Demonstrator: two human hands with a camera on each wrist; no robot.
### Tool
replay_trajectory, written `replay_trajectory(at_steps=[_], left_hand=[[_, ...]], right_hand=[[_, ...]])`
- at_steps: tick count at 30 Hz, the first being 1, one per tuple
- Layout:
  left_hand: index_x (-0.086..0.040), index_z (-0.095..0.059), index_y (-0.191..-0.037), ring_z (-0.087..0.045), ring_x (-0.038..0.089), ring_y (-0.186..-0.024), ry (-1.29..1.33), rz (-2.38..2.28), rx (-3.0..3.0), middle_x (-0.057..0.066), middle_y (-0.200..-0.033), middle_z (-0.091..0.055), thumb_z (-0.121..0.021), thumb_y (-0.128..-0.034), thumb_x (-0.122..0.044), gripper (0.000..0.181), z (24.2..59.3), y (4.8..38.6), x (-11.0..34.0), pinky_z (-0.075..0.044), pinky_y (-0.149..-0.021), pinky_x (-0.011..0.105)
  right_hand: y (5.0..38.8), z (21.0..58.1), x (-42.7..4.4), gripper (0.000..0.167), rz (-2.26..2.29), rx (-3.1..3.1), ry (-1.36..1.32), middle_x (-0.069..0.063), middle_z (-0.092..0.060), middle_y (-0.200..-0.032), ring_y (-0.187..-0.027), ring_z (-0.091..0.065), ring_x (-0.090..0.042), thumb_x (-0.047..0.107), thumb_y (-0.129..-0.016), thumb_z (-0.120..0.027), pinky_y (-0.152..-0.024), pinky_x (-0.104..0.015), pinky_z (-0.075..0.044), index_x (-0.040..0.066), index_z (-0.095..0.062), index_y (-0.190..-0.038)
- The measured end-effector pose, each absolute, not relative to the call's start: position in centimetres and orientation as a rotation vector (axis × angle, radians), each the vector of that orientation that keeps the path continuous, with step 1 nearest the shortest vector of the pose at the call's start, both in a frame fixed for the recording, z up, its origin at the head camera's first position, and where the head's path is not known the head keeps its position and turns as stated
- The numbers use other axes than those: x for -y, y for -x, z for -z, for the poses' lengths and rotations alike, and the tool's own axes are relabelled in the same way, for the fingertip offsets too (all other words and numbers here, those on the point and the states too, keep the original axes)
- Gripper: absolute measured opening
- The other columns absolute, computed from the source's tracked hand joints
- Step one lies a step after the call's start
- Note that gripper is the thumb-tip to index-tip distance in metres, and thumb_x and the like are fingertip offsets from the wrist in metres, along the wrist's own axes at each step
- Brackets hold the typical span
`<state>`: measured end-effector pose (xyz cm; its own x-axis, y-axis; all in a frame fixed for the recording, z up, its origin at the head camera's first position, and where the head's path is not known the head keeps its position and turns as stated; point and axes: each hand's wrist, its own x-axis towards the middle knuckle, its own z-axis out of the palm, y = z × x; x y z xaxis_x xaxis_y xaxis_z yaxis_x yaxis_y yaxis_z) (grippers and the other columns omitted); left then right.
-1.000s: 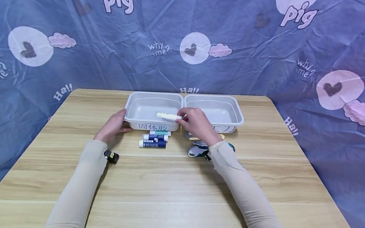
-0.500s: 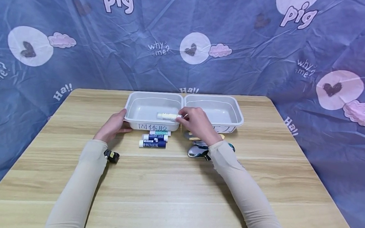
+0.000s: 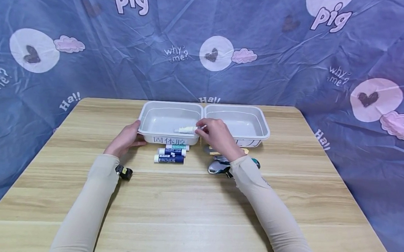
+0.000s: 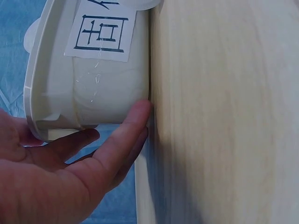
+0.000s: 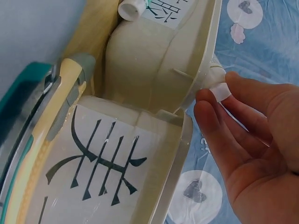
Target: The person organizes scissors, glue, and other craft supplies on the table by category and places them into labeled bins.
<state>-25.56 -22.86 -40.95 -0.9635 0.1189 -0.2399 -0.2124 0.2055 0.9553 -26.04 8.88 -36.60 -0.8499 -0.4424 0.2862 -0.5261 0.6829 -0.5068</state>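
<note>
A white glue stick [image 3: 186, 130], pinched between thumb and fingers of my right hand [image 3: 219, 135], lies sideways over the right part of the left white bin [image 3: 145, 125]. In the right wrist view the rims hide most of the glue stick [image 5: 222, 88]. My left hand [image 3: 124, 139] touches that bin's left end. Its fingers [image 4: 124, 140] look fairly straight in the left wrist view, one reaching the bin's lower edge. Before the bin lie a green-and-white glue stick [image 3: 179, 147] and two blue glue sticks, one behind [image 3: 171, 152] and one nearer [image 3: 169, 159].
A second white bin [image 3: 266, 132] stands against the first on the right, with a character label [image 5: 105, 158]. Several utility knives, including a yellow one [image 3: 244, 150] and a grey-green one [image 3: 216, 167], lie before it, partly under my right forearm. A patterned cloth [image 3: 121, 64] hangs behind the table [image 3: 180, 219].
The glue stick has turned slightly in my right fingers and shifted a few pixels right and down. The left hand and both bins stay in place.
</note>
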Motion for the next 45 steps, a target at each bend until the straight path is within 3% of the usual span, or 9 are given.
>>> replay_trajectory(at_steps=[12, 26, 34, 45], left_hand=[[0.004, -0.031, -0.156, -0.047, 0.04, -0.131, 0.106, -1.833, -2.22, 0.031, -0.148, -0.041, -0.017, -0.1124, -0.042, 0.065, 40.89, 25.72, 22.84, -0.046, -0.114, 0.049], [0.003, -0.033, -0.155, -0.051, 0.035, -0.126, 0.098, -1.825, -2.22, 0.029, -0.146, -0.043, -0.019, -0.1125, -0.041, 0.064, 40.86, 25.73, 22.94, -0.048, -0.112, 0.048], [0.005, -0.031, -0.155, -0.047, 0.043, -0.133, 0.099, -1.831, -2.179, 0.032, -0.146, -0.041, -0.019, -0.1126, -0.041, 0.064, 40.7, 25.77, 23.1, -0.045, -0.115, 0.05], [0.002, -0.027, -0.159, -0.043, 0.045, -0.138, 0.103, -1.842, -2.157, 0.031, -0.15, -0.037, -0.016, -0.1124, -0.043, 0.065, 40.72, 25.69, 23.11, -0.043, -0.116, 0.051]], right_hand=[[26.11, 36.83, -8.89, 0.012, -0.886, 2.683, -0.843, -0.015, -0.075, -0.104, -0.091, -0.073, -0.023, 0.003, -0.095, -0.069, -0.082, -0.03, -0.062, -0.001, -0.075, -0.105], [26.05, 36.72, -8.86, 0.015, -0.901, 2.707, -0.851, -0.014, -0.075, -0.106, -0.094, -0.072, -0.023, 0.003, -0.096, -0.069, -0.085, -0.03, -0.061, -0.001, -0.073, -0.11], [26.17, 36.87, -8.75, 0.027, -0.925, 2.744, -0.849, -0.01, -0.074, -0.102, -0.092, -0.071, -0.02, 0.007, -0.097, -0.069, -0.084, -0.032, -0.061, 0.001, -0.067, -0.123], [26.23, 37.04, -8.72, 0.019, -0.903, 2.745, -0.856, -0.009, -0.074, -0.103, -0.091, -0.07, -0.018, 0.009, -0.097, -0.07, -0.085, -0.031, -0.06, 0.003, -0.07, -0.115]])
